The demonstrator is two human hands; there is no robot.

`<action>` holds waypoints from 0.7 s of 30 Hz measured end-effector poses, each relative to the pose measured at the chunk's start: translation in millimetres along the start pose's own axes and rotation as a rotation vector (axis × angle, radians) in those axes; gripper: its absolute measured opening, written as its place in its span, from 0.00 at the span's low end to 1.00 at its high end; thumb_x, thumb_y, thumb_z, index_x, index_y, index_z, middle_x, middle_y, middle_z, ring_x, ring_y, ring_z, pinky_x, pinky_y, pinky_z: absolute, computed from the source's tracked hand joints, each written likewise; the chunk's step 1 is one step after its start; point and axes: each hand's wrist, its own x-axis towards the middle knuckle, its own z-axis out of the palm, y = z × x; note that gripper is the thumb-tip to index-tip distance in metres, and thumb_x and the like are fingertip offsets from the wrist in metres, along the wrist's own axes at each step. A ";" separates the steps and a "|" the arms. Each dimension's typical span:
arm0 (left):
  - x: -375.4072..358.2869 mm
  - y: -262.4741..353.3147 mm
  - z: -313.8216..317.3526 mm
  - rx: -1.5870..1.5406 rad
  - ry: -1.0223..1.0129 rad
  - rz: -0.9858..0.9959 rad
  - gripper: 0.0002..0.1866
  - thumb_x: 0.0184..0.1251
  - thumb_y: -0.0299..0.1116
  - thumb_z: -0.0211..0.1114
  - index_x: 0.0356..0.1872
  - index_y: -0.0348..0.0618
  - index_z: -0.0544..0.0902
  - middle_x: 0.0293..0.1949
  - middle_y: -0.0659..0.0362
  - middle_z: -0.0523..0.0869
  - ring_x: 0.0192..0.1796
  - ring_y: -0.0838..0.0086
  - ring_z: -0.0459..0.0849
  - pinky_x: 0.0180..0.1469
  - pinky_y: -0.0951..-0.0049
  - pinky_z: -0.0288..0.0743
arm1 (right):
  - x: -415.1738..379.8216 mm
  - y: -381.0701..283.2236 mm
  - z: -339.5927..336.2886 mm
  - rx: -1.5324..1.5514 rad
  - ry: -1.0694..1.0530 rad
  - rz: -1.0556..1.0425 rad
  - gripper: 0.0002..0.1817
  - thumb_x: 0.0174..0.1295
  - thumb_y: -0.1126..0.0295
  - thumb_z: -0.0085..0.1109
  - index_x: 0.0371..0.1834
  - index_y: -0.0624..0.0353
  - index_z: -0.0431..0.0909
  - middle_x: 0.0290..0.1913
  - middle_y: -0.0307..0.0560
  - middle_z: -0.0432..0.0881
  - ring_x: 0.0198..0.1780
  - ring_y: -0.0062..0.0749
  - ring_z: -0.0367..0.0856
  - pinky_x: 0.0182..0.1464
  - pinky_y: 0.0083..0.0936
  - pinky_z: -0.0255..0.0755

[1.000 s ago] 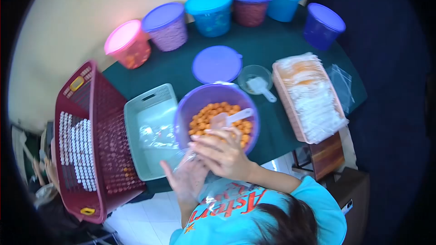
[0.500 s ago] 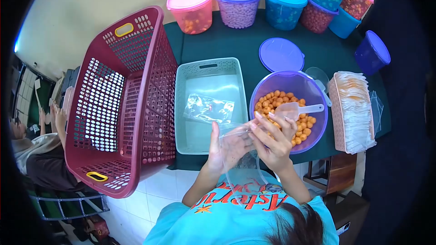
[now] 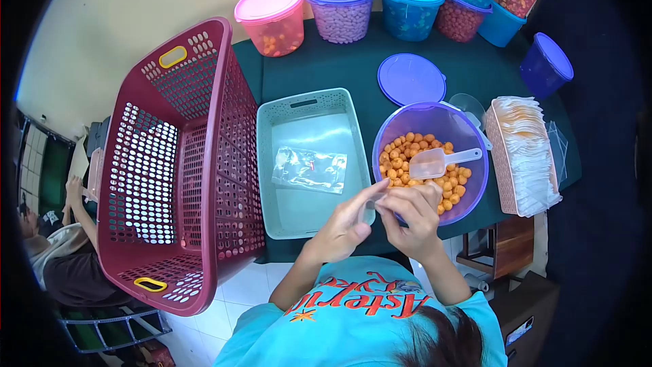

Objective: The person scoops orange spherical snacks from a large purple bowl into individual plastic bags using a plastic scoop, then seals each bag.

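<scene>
Green table [image 3: 353,68]; left hand [image 3: 346,221], right hand [image 3: 407,214] together pinching clear bag [image 3: 370,212] beside purple bowl [image 3: 407,119].

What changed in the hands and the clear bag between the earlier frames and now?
Both hands, left hand and right hand, have closed together, and the clear bag, held open and hanging half a second ago, is now mostly hidden between the fingers. Scoop, purple bowl and grey tray stayed put.

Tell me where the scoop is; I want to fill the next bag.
In the head view the scoop lies on the orange snacks inside the purple bowl, right of the grey tray, just beyond the right hand.
</scene>
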 end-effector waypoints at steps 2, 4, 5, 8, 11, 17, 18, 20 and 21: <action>5.3 2.9 -5.1 0.280 -0.083 0.068 0.46 0.54 0.64 0.47 0.61 0.29 0.55 0.58 0.45 0.63 0.61 0.57 0.62 0.62 0.66 0.49 | 9.0 5.0 -9.8 0.093 -0.127 0.008 0.09 0.44 0.74 0.61 0.29 0.54 0.73 0.33 0.34 0.76 0.35 0.27 0.70 0.41 0.27 0.54; 10.1 6.0 -7.4 0.292 -0.145 0.070 0.47 0.53 0.63 0.50 0.61 0.29 0.54 0.58 0.44 0.62 0.62 0.56 0.60 0.63 0.65 0.49 | 11.8 11.9 -19.8 0.143 -0.178 0.015 0.09 0.45 0.75 0.60 0.30 0.55 0.72 0.33 0.35 0.76 0.36 0.28 0.70 0.42 0.27 0.55; 12.0 6.8 -6.0 0.304 -0.203 0.072 0.48 0.51 0.62 0.52 0.61 0.29 0.53 0.59 0.44 0.61 0.63 0.56 0.59 0.63 0.65 0.49 | 12.2 14.5 -24.4 0.198 -0.231 0.021 0.10 0.45 0.76 0.59 0.32 0.55 0.72 0.33 0.36 0.76 0.36 0.29 0.70 0.42 0.28 0.55; 18.9 0.7 0.1 0.310 -0.260 0.204 0.48 0.49 0.58 0.57 0.62 0.30 0.51 0.60 0.44 0.57 0.64 0.58 0.56 0.63 0.66 0.49 | 11.2 19.3 -37.6 0.184 -0.251 0.006 0.10 0.46 0.77 0.57 0.33 0.56 0.71 0.33 0.36 0.76 0.36 0.31 0.70 0.43 0.29 0.56; 16.7 5.2 11.6 0.162 -0.257 0.082 0.50 0.46 0.53 0.63 0.62 0.31 0.49 0.62 0.45 0.55 0.65 0.61 0.53 0.63 0.66 0.48 | 8.0 26.8 -47.3 0.275 -0.321 -0.009 0.09 0.47 0.78 0.56 0.32 0.56 0.71 0.34 0.37 0.77 0.37 0.32 0.70 0.44 0.29 0.56; 17.6 7.8 45.0 0.087 -0.193 -0.053 0.51 0.40 0.43 0.69 0.62 0.30 0.49 0.61 0.47 0.55 0.64 0.63 0.54 0.63 0.67 0.48 | 17.7 40.7 -71.9 0.393 -0.434 -0.134 0.12 0.45 0.74 0.61 0.34 0.57 0.74 0.38 0.37 0.77 0.38 0.31 0.70 0.42 0.29 0.58; 18.6 8.8 49.6 0.082 -0.178 -0.034 0.52 0.39 0.43 0.70 0.62 0.30 0.48 0.60 0.47 0.56 0.64 0.63 0.54 0.63 0.67 0.48 | 19.0 45.7 -74.7 0.374 -0.434 -0.201 0.11 0.45 0.73 0.61 0.34 0.57 0.74 0.38 0.37 0.77 0.39 0.30 0.70 0.42 0.29 0.58; 19.1 3.1 53.7 0.081 -0.141 0.035 0.54 0.37 0.42 0.71 0.63 0.31 0.47 0.60 0.46 0.57 0.64 0.62 0.55 0.63 0.67 0.48 | 21.3 51.1 -82.8 0.350 -0.473 -0.273 0.09 0.46 0.74 0.59 0.32 0.57 0.74 0.43 0.35 0.77 0.39 0.29 0.70 0.43 0.28 0.57; 17.4 0.4 53.8 0.084 -0.119 0.041 0.54 0.37 0.42 0.71 0.63 0.31 0.47 0.60 0.46 0.57 0.64 0.62 0.55 0.63 0.67 0.48 | 22.9 52.3 -88.3 0.363 -0.483 -0.288 0.09 0.46 0.74 0.59 0.32 0.57 0.74 0.43 0.35 0.77 0.39 0.29 0.70 0.43 0.28 0.57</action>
